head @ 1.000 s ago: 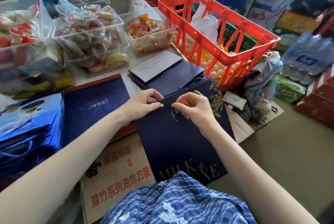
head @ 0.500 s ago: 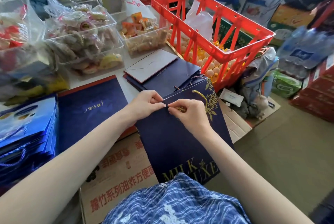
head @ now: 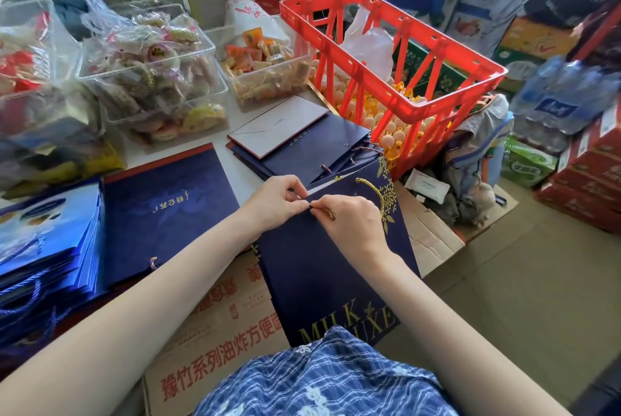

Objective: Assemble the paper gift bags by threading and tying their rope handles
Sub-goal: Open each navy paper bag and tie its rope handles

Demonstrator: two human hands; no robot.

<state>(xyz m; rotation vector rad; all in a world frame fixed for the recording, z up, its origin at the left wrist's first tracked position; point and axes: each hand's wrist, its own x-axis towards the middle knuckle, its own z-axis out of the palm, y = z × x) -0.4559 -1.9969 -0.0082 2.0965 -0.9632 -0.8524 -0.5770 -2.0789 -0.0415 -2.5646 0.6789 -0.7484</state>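
Head view, left hand (head: 274, 202) pinching navy gift bag (head: 322, 267) rim, right hand (head: 353, 224) pinching gold rope handle (head: 378, 195) tip.

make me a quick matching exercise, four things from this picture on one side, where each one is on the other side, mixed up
Things:
1. gold rope
2. red crate
3. envelope
4. cardboard box

Places:
A. on the stack of flat navy bags
B. under the navy bag being worked on
C. looped on the navy bag by the right hand
D. right of the clear snack tubs, holding eggs

Pairs: 1-C, 2-D, 3-A, 4-B
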